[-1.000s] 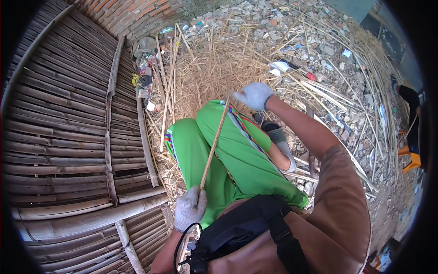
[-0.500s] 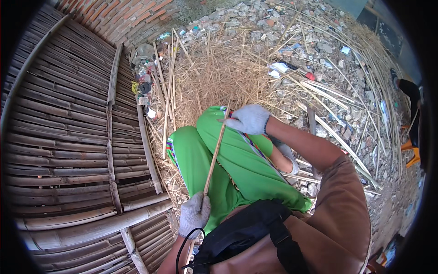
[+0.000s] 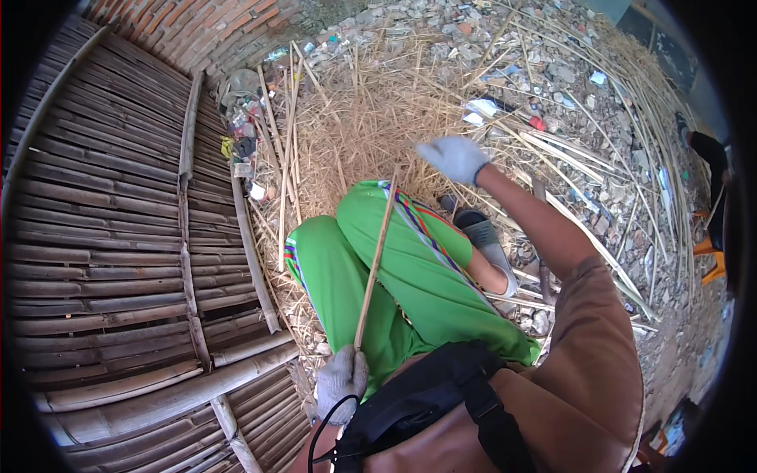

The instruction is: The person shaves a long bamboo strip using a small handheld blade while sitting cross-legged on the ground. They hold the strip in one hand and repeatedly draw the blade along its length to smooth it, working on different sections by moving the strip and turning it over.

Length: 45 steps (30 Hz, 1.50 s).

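Observation:
My left hand (image 3: 342,383), in a pale knitted glove, is closed around the lower end of a thin bamboo strip (image 3: 378,256). The strip slants up across my green trousers (image 3: 441,284), its far end near my raised knee. Beyond that end, to the right, my gloved right hand (image 3: 456,158) is held in the air above the straw, apart from the strip. Its fingers are drawn together toward the left; whatever they hold, if anything, is too small to make out.
A bamboo-slat panel (image 3: 102,268) stands along my left, with a brick wall (image 3: 205,35) behind. Shavings (image 3: 371,118) heap ahead. Long bamboo strips (image 3: 568,150) lie over rubble at right. A wooden-looking bar (image 3: 542,236) is beside my sandal (image 3: 482,236). A person (image 3: 710,173) is at the far right.
My right hand has come off the upper part of the bamboo strip and moved up and right. My left hand still grips the strip, slightly lower.

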Tool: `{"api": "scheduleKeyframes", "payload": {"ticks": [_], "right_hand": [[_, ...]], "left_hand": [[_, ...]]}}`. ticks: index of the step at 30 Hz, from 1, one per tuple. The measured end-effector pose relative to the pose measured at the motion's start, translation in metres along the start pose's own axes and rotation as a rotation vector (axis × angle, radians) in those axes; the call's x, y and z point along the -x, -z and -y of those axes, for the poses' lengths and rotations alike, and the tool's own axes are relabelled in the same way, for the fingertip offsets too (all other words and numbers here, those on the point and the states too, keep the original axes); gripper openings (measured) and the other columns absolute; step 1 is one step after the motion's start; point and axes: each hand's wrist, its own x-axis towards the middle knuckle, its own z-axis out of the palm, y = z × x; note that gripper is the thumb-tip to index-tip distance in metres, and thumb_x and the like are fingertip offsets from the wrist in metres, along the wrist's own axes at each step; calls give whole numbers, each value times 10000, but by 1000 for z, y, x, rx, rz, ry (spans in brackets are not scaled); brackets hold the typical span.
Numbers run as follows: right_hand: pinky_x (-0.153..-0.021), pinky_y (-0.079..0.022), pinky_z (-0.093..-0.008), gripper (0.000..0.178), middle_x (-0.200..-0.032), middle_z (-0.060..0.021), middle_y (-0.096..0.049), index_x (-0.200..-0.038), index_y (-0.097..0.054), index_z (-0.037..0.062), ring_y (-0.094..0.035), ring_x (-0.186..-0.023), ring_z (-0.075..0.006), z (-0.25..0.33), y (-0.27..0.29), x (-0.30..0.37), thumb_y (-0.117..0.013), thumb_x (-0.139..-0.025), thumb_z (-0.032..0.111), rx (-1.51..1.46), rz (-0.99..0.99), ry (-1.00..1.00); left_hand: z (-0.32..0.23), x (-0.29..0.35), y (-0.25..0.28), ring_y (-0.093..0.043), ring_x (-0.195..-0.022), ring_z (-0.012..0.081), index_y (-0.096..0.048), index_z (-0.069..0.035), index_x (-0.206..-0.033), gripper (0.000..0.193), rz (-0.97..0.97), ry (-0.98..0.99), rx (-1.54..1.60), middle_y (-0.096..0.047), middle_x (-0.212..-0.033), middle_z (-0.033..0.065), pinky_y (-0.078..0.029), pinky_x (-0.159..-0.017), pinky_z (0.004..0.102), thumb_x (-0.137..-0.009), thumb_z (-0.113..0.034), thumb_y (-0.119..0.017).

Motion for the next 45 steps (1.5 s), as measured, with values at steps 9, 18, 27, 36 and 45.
{"api": "scheduleKeyframes", "payload": {"ticks": [9, 18, 27, 36, 45], "right_hand": [[-800, -622, -597, 779, -945, -241, -795, -996, -817, 111, -790, -901, -451, 80, -9, 53, -389, -1093, 755, 81, 247, 214], [-840, -623, -576, 830, -995, -232, -813, -926, -833, 107, -794, -946, -436, -20, 1, -24, -376, -1082, 782, 207, 103, -57], [-814, -621, -579, 843, -912, -228, -795, -990, -823, 121, -786, -891, -444, 75, -11, 71, -350, -1081, 812, -73, 160, 261], [-784, -629, -573, 836, -924, -212, -811, -959, -831, 109, -793, -879, -444, 11, 3, 5, -378, -1077, 802, 200, 126, 63], [-773, -623, -579, 797, -877, -229, -789, -889, -796, 125, -776, -835, -460, 78, 1, 83, -389, -1085, 781, -22, 242, 278]], "left_hand": [[4, -2, 1, -705, -726, 483, -631, -49, -1022, 122, -33, -97, -158, -657, -798, 257, -541, -619, 559, -1091, -141, -672], [15, 11, -6, -700, -711, 493, -630, -75, -1042, 92, -57, -102, -147, -670, -779, 242, -540, -629, 570, -1060, -146, -686], [1, -6, 10, -680, -614, 375, -684, -27, -1072, 286, 50, 55, 117, -660, -730, 190, -534, -596, 468, -1145, -291, -599], [-2, 5, 17, -681, -700, 388, -704, -8, -999, 354, 106, 90, 88, -652, -759, 216, -539, -689, 485, -1137, -317, -598], [2, 1, 10, -636, -631, 235, -738, -10, -1131, 362, 105, 127, 124, -635, -701, 141, -517, -630, 426, -1156, -341, -592]]}}
